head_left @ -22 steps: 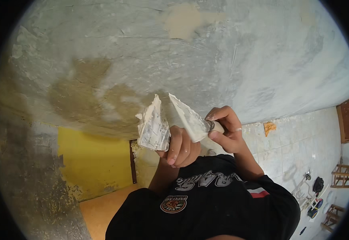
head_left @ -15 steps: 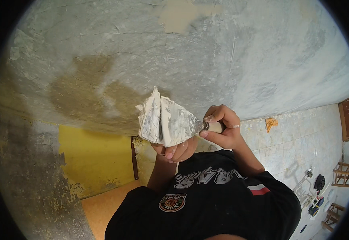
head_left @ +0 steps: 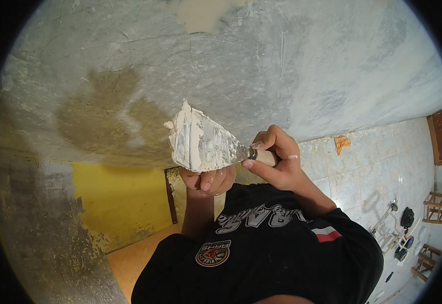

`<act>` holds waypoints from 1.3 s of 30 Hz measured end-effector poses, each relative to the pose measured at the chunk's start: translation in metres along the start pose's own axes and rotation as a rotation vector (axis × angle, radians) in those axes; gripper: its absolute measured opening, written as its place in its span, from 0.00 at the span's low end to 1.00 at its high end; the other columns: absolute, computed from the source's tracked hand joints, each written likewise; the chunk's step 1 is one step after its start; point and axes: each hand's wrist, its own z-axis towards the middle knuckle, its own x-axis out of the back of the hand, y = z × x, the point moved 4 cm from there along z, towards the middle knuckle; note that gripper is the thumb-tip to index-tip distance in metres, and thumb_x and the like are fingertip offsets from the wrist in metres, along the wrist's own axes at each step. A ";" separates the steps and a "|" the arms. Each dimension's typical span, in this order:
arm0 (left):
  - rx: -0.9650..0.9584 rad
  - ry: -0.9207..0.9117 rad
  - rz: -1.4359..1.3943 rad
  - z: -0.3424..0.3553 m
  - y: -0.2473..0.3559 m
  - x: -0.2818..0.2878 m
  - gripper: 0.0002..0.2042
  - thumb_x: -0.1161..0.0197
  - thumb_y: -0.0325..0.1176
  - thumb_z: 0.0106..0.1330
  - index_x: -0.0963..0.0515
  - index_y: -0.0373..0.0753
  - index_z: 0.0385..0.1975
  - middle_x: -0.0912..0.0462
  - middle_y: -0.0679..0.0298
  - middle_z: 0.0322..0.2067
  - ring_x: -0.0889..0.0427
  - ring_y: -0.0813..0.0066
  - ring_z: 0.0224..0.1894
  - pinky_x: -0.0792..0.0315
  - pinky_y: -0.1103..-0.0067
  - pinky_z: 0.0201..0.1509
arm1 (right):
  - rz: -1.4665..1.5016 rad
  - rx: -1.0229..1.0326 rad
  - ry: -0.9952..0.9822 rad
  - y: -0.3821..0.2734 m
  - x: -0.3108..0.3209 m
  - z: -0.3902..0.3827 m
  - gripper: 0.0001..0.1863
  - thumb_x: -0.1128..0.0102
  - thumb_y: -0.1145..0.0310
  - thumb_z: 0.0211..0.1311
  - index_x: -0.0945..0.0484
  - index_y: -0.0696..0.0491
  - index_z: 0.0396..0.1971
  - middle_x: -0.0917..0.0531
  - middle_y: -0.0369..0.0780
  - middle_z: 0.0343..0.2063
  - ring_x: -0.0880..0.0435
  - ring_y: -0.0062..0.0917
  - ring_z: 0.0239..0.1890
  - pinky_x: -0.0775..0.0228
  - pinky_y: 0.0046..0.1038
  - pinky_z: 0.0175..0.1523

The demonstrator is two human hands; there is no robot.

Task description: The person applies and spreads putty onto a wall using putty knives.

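Scraper (head_left: 232,148), blade (head_left: 215,144) leftward, long axis slightly aslant.

Scraper (head_left: 218,144) in right hand (head_left: 284,169)

The right hand (head_left: 285,169) holds a pinch — the left hand (head_left: 216,181), partly hidden, curls nearby.

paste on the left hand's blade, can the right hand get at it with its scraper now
Probably yes: the right hand holds the scraper, which looks right up against the paste, with nothing visible between.
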 end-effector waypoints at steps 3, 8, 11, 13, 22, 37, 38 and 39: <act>0.062 0.037 0.113 -0.009 0.003 0.012 0.15 0.47 0.39 0.70 0.25 0.40 0.20 0.26 0.67 0.12 0.30 0.77 0.11 0.38 0.81 0.12 | -0.053 -0.008 0.016 -0.002 -0.004 0.000 0.16 0.27 0.76 0.56 0.30 0.56 0.31 0.20 0.37 0.25 0.24 0.12 0.29 0.34 0.18 0.32; 0.145 -0.024 0.180 0.004 0.001 0.001 0.13 0.43 0.38 0.68 0.25 0.41 0.21 0.29 0.69 0.08 0.36 0.79 0.06 0.42 0.85 0.10 | 0.029 -0.070 0.093 0.004 -0.002 -0.003 0.14 0.28 0.76 0.58 0.30 0.55 0.31 0.20 0.35 0.25 0.26 0.10 0.28 0.36 0.17 0.31; 0.136 -0.019 0.125 0.007 -0.001 0.003 0.15 0.43 0.36 0.68 0.27 0.33 0.21 0.32 0.64 0.07 0.39 0.81 0.05 0.46 0.84 0.08 | 0.062 -0.072 0.109 0.005 0.001 -0.003 0.14 0.29 0.76 0.58 0.30 0.55 0.31 0.20 0.34 0.25 0.26 0.10 0.28 0.36 0.17 0.31; 0.140 -0.012 0.124 0.007 0.000 0.007 0.16 0.43 0.36 0.69 0.27 0.32 0.22 0.32 0.64 0.07 0.39 0.81 0.05 0.47 0.83 0.08 | 0.076 -0.082 0.121 0.005 0.003 -0.002 0.14 0.29 0.77 0.58 0.30 0.55 0.31 0.21 0.34 0.26 0.26 0.10 0.29 0.36 0.17 0.32; 0.178 0.039 0.258 -0.003 0.013 0.009 0.16 0.41 0.37 0.70 0.26 0.29 0.24 0.32 0.62 0.08 0.38 0.80 0.06 0.48 0.81 0.10 | 0.040 -0.145 0.120 -0.006 0.020 -0.001 0.15 0.30 0.80 0.57 0.32 0.55 0.32 0.22 0.35 0.28 0.26 0.13 0.32 0.36 0.19 0.37; -0.151 0.647 0.872 -0.017 0.072 -0.005 0.17 0.51 0.42 0.75 0.27 0.34 0.30 0.36 0.63 0.08 0.41 0.76 0.07 0.44 0.78 0.11 | 0.244 -0.059 0.042 0.043 -0.009 0.074 0.11 0.56 0.63 0.79 0.31 0.56 0.47 0.26 0.36 0.24 0.38 0.12 0.20 0.45 0.18 0.24; -0.134 0.646 0.863 -0.018 0.072 -0.006 0.17 0.51 0.42 0.75 0.27 0.34 0.30 0.36 0.63 0.08 0.41 0.76 0.07 0.44 0.78 0.11 | 0.204 0.065 0.034 0.037 -0.017 0.087 0.12 0.57 0.63 0.79 0.32 0.56 0.46 0.28 0.34 0.23 0.38 0.12 0.20 0.46 0.18 0.24; -0.162 0.613 0.903 -0.019 0.076 -0.007 0.17 0.51 0.42 0.75 0.27 0.33 0.31 0.36 0.63 0.09 0.40 0.76 0.07 0.44 0.78 0.11 | 0.199 0.062 0.050 0.036 -0.027 0.099 0.12 0.57 0.63 0.79 0.32 0.56 0.46 0.28 0.34 0.23 0.38 0.12 0.20 0.46 0.18 0.24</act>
